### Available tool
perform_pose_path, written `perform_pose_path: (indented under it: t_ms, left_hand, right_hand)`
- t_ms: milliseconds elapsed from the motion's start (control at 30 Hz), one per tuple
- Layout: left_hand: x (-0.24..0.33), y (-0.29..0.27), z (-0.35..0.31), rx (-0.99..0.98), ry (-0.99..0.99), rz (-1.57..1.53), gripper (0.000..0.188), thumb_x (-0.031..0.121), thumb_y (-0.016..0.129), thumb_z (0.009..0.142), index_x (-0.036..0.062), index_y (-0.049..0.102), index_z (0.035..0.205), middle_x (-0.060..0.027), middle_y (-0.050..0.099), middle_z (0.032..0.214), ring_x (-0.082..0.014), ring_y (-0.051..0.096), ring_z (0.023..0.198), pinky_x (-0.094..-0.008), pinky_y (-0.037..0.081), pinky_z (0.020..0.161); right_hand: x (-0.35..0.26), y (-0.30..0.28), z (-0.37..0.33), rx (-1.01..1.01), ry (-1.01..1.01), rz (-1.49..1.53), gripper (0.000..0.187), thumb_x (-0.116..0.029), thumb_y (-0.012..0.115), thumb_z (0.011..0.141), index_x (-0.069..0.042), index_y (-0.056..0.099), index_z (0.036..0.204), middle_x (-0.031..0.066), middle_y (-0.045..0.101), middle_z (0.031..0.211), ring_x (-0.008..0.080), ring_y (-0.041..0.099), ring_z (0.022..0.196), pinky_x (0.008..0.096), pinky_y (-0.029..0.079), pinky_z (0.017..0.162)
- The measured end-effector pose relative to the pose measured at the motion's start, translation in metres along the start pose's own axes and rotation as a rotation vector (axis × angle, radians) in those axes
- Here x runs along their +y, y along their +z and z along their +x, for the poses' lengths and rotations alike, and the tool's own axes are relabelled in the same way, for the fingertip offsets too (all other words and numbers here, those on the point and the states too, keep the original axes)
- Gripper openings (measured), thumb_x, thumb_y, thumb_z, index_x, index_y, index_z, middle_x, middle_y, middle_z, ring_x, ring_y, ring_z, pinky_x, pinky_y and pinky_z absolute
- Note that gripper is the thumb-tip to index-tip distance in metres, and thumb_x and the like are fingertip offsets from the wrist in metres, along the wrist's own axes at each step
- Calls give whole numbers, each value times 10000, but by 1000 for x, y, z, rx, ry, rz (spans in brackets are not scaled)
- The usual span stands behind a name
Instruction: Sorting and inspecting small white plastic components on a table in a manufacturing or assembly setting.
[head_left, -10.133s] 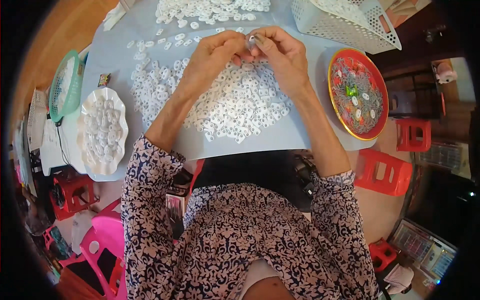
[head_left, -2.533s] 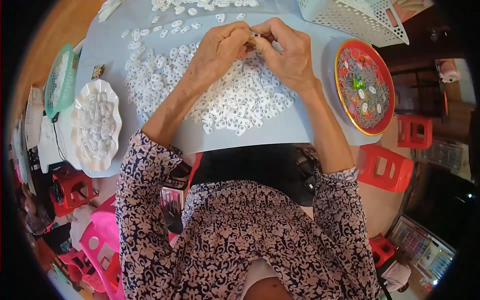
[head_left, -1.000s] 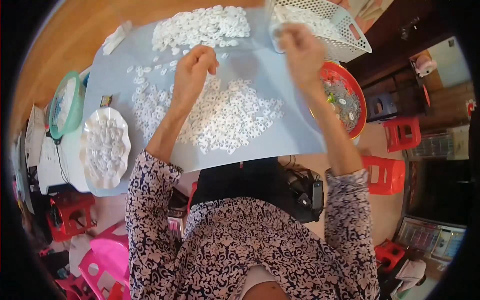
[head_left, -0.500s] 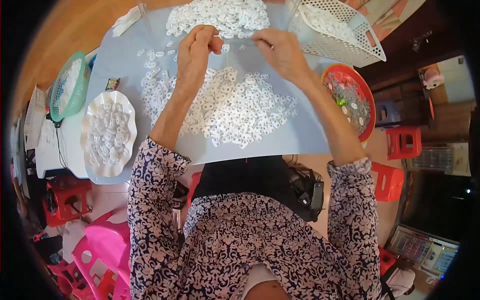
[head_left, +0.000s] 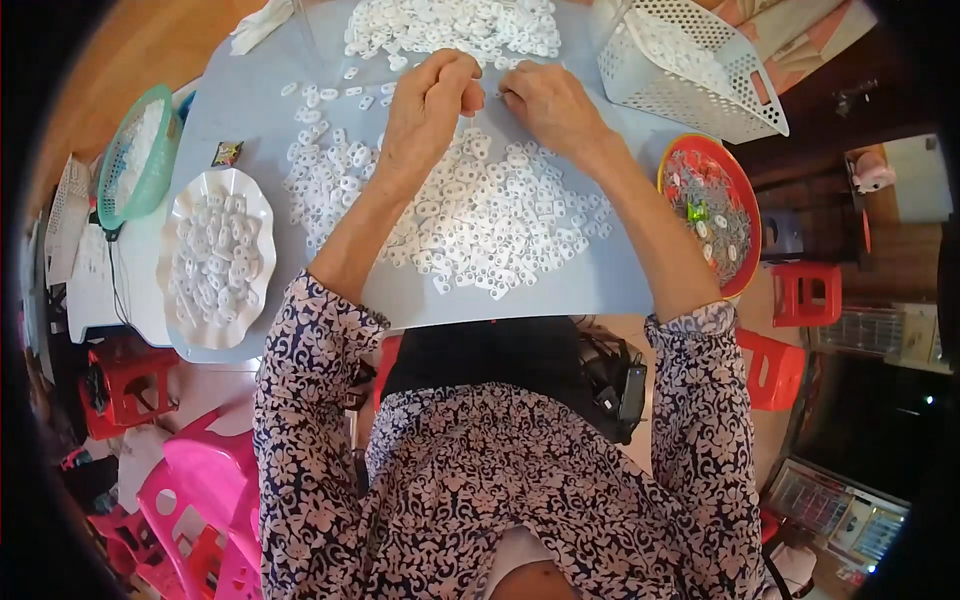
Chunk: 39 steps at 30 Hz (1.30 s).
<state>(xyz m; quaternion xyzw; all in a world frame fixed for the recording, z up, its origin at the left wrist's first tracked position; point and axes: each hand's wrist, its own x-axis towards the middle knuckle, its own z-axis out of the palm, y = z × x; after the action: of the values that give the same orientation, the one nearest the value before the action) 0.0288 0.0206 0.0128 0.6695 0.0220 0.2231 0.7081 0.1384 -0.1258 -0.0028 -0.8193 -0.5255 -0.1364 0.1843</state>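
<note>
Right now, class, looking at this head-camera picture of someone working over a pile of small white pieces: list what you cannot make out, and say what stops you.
1. What the left hand and right hand pinch between them: hidden by the fingers, too small.
2. The shape of each white piece in the pile: too small.
3. The contents of the red bowl: tiny, blurred.
4. The white basket: its top is cut off by the picture's edge.
5. The green basket: bent by the fisheye rim.

White plastic pieces (head_left: 480,215) on a pale blue table (head_left: 620,285), red-rimmed plate (head_left: 745,215), green basket (head_left: 135,155).
</note>
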Motion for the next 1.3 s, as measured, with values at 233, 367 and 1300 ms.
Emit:
perform_pose_path:
  t_ms: [233, 367, 1300]
  left_hand:
    - [-4, -1, -1, -92, -14, 59, 284, 226, 442, 932, -25, 560, 876, -26, 517, 687, -111, 490, 691, -255, 411, 668]
    - [-5, 0, -2, -90, -2, 60, 288, 230, 442, 934, -25, 560, 870, -24, 517, 684, -106, 489, 688, -253, 412, 668]
    - [-15, 8, -3, -206, -62, 146, 182, 139, 519, 864, -15, 608, 900, -55, 653, 738, -84, 534, 650, -224, 451, 619]
  right_hand:
    - [-2, -7, 3, -36, -17, 30, 56, -30, 586, 768, -24, 620, 813, 137, 588, 744, 321, 588, 721, 406, 480, 655]
    - [-2, -7, 11, -86, -43, -27, 78, -7, 551, 737, 29, 594, 683, 201, 592, 703, 360, 607, 699, 421, 493, 616]
    - [-17, -33, -18, -29, 494, 1025, 161, -126, 597, 876, 18, 667, 895, 8, 612, 713, 54, 538, 639, 192, 442, 583]
